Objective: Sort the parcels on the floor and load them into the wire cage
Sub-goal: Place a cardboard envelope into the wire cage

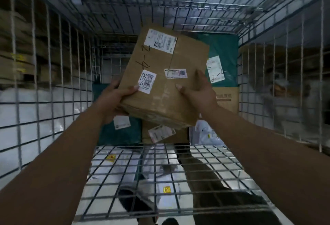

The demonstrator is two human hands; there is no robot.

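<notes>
While the left hand (114, 100) and right hand (198, 94) grip one taped cardboard box (164, 82), fingers (199, 74) curled round its near corners, it hangs tilted inside the wire cage (59, 75) above the load. Loading looks partway: two teal bags (225, 46), two more brown boxes (229, 101) and one white bag (205, 133) lie inside; at least two white bags (105, 169) show outside through the front mesh (205, 160).

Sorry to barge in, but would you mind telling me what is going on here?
A person is loading a wire cage. The left hand and right hand grip a labelled cardboard box, held tilted in the air inside the cage and not yet set down. Behind and below it, a teal bag, a second brown box and a white bag already lie in the cage.
</notes>
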